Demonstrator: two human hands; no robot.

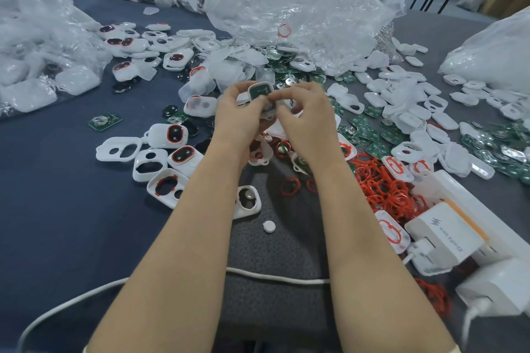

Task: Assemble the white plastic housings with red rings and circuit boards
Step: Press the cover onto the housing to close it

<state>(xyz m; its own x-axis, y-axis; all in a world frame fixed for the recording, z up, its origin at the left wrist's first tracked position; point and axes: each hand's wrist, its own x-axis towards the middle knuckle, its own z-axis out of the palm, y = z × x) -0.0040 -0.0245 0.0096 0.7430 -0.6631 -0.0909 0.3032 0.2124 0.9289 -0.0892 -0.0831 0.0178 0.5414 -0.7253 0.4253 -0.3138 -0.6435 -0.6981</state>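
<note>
My left hand grips a white housing with a green circuit board seated in it, held up above the table's middle. My right hand pinches the same housing at its right edge, fingertips meeting the left hand's. Loose white housings, some with red rings fitted, lie to the left. A heap of red rings sits at the right. Green circuit boards are strewn right of my hands, and one lies alone at the left.
Crumpled clear plastic bags fill the back and left. White chargers and a power strip lie at the near right, with a white cable crossing under my forearms. A small white round cap lies on the dark cloth.
</note>
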